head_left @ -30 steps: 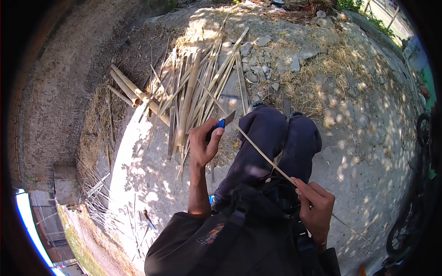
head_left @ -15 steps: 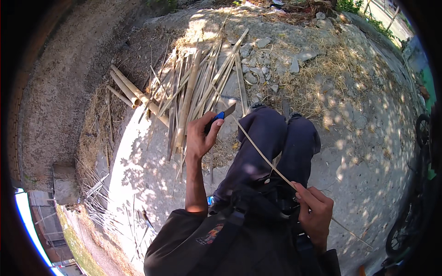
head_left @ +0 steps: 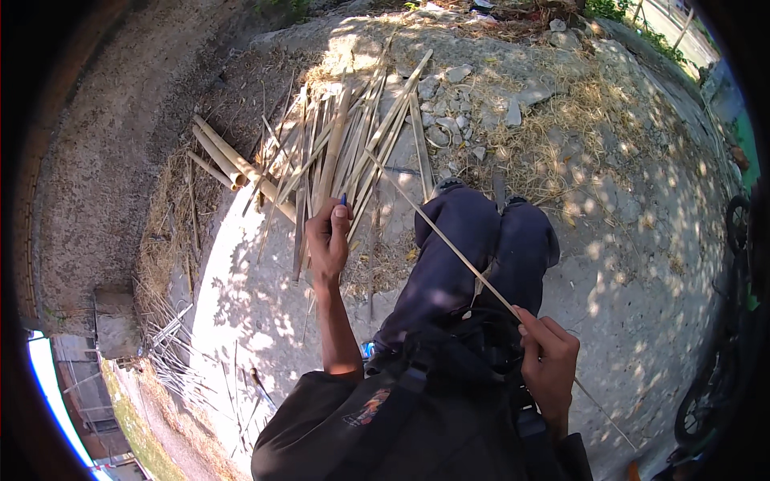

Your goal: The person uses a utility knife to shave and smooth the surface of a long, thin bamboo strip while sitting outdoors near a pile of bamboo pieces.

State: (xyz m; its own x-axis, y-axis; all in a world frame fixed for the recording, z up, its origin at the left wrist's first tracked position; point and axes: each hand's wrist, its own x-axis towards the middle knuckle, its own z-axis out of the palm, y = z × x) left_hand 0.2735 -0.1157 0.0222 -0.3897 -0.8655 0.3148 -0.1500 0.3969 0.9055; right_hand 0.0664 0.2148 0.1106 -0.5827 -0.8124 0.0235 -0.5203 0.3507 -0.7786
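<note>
A long thin bamboo strip [head_left: 451, 245] slants across my knees, its far end over the pile of split bamboo and its tail passing out behind my right hand. My right hand [head_left: 550, 359] is closed, pinching this strip between thumb and fingers. To the left, my left hand [head_left: 328, 239] is closed round a knife [head_left: 344, 199]. Only a bit of its blue handle shows above the fist; the blade cannot be seen from here. That hand is apart from the strip, in front of the near ends of the bamboo pile.
Split bamboo slats [head_left: 333, 152] lie heaped on the ground ahead. Whole bamboo poles [head_left: 218, 150] rest at their left, and broken stones [head_left: 449, 120] at their right. Thin sticks [head_left: 172, 353] are scattered at lower left. Dry straw [head_left: 573, 144] covers ground at right; a bicycle wheel [head_left: 696, 413] stands at the right rim.
My left hand has drawn left and slightly nearer, away from the strip. The knife has turned, and its blade has gone from sight. My right hand keeps its hold almost unmoved.
</note>
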